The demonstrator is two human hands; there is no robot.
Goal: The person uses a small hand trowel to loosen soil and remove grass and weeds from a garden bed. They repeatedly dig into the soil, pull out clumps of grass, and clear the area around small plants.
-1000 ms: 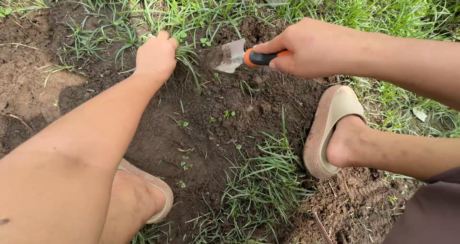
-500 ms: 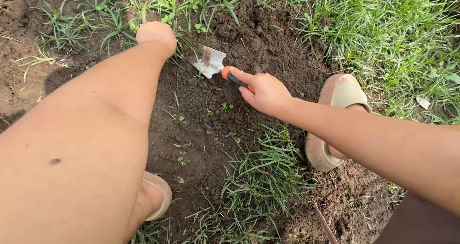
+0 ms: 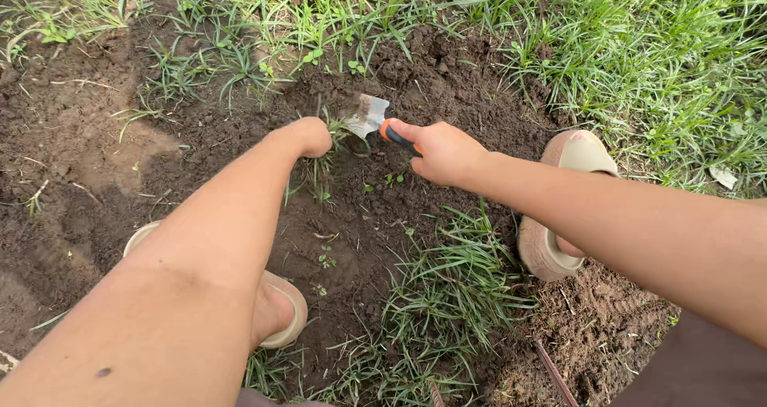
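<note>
My right hand [image 3: 444, 153] grips the orange-and-black handle of a small metal hand trowel [image 3: 370, 116], whose soiled blade points into the dark soil [image 3: 240, 119]. My left hand [image 3: 307, 137] is closed around a clump of grass [image 3: 319, 167] just left of the blade, and the grass hangs below the fist with its roots in or near the ground. The two hands are about a hand's width apart.
My feet in beige slip-on shoes stand on the soil, one at the lower left [image 3: 284, 307], one at the right [image 3: 551, 239]. Thick grass [image 3: 663, 63] covers the upper right. Another grass tuft [image 3: 447, 295] grows between my feet. Small seedlings dot the bare earth.
My left hand has come nearer and lower, now holding a grass clump beside the blade. The trowel has shifted slightly right and its blade sits lower in the soil.
</note>
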